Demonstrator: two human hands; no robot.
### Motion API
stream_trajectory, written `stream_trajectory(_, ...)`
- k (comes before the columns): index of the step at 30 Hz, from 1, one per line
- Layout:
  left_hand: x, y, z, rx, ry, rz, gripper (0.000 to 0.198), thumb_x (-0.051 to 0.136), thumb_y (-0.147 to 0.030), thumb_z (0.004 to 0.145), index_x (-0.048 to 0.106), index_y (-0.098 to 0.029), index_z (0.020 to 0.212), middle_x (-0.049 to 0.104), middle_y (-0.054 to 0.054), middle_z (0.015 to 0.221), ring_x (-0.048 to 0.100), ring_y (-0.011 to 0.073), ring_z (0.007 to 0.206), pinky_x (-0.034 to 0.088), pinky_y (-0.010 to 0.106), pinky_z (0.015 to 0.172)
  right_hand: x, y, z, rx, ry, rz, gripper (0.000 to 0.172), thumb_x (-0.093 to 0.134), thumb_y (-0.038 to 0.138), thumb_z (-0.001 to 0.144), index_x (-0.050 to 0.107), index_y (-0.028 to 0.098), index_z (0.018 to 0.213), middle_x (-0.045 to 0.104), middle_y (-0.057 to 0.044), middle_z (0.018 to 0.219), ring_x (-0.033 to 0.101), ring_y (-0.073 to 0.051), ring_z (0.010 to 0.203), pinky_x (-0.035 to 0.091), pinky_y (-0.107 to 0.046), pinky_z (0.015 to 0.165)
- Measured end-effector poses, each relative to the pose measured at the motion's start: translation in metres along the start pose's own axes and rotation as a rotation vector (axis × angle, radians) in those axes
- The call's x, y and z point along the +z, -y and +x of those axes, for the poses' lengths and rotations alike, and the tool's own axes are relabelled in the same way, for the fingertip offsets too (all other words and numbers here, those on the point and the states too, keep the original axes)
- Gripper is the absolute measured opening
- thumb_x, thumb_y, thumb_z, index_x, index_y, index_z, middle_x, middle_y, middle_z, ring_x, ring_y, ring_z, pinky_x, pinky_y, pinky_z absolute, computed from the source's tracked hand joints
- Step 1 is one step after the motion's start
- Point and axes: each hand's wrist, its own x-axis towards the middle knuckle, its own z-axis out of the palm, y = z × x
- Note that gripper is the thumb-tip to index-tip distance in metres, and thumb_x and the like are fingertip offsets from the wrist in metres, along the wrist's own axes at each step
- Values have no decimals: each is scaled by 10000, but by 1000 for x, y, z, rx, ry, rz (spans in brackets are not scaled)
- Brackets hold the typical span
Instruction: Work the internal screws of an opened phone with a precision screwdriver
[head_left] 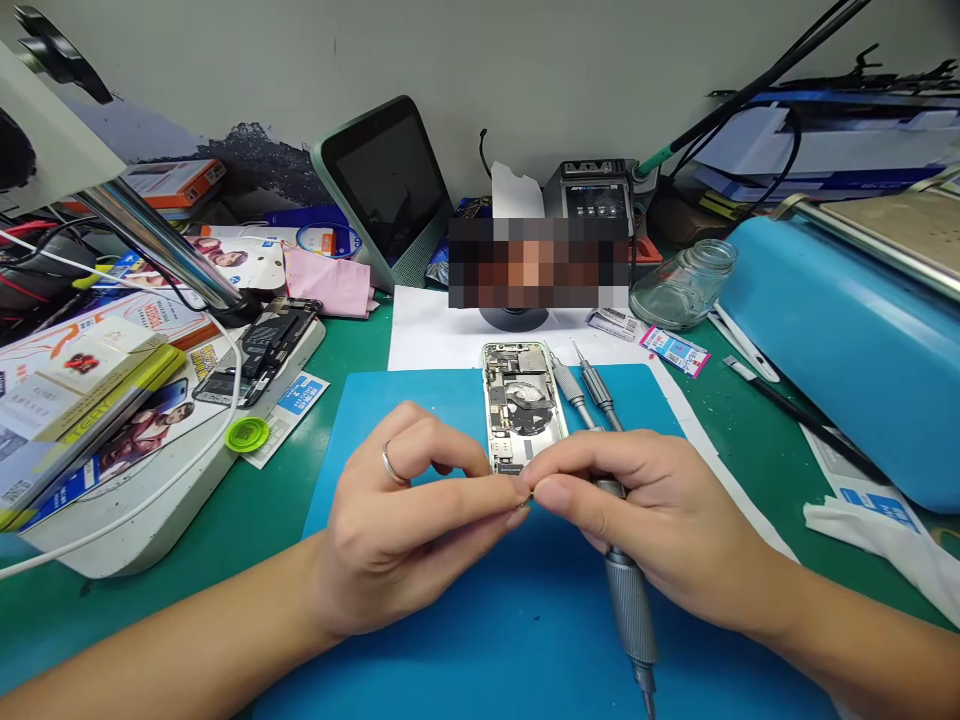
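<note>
My left hand (424, 510), with a ring on one finger, and my right hand (645, 510) meet above the front end of an opened phone (525, 405). The fingertips of both are pinched together around something tiny, mostly hidden, too small to name. The phone lies on a blue mat (450, 640) with its inner parts bare; the fingers cover its near edge. Beneath my right hand runs a grey precision screwdriver (630, 600), its tip towards me. Two slim metal tool ends, one a knurled shaft (570, 385) and the other a pointed driver (598, 385), show beyond that hand.
At left, a phone screen assembly (259, 350) and boxes (82, 400) rest on a white lamp base (161, 500), near a green cap (247, 434). A tablet-like display (390, 180) stands behind. A glass jar (682, 285) and a blue machine (847, 340) are at right.
</note>
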Motion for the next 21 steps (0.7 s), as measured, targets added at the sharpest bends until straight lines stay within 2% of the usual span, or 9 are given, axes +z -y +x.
stream_trajectory(8, 0, 0, -2, -2, 9, 41, 178, 728, -90, 888, 749, -181, 1040, 660, 24, 849, 594, 133, 739, 455, 306, 681, -1, -2, 0, 33, 15, 37, 174, 652, 344, 939, 736, 204, 877, 533, 48, 595, 448, -75, 510, 343, -200, 450)
stream_trajectory(12, 2, 2, -3, -32, 31, 35, 161, 734, -115, 894, 736, -186, 1038, 655, 18, 890, 576, 127, 777, 470, 295, 717, -1, 0, -1, 36, -5, -34, 206, 641, 371, 945, 715, 217, 829, 533, 48, 614, 443, -80, 531, 357, -209, 483)
stream_trajectory(14, 4, 4, -2, -95, 21, 26, 165, 715, -134, 909, 712, -187, 1065, 651, 14, 917, 584, 128, 810, 475, 294, 749, -2, 2, 0, 53, -34, -111, 244, 622, 400, 955, 702, 219, 812, 551, 36, 644, 462, -93, 577, 375, -217, 525)
stream_trajectory(17, 6, 11, 0, -274, 28, 45, 156, 649, -132, 929, 657, -179, 1077, 650, 11, 942, 581, 142, 876, 460, 303, 781, -6, 5, 3, 78, -55, -258, 264, 589, 399, 966, 691, 223, 798, 558, 28, 657, 475, -111, 609, 373, -230, 546)
stream_trajectory(21, 7, 22, 3, -413, 211, 151, 17, 599, -171, 914, 610, -180, 924, 626, 7, 870, 536, 176, 846, 413, 348, 756, -10, 8, 14, 146, 7, -471, 250, 566, 366, 956, 704, 223, 805, 573, 35, 634, 487, -117, 588, 356, -245, 539)
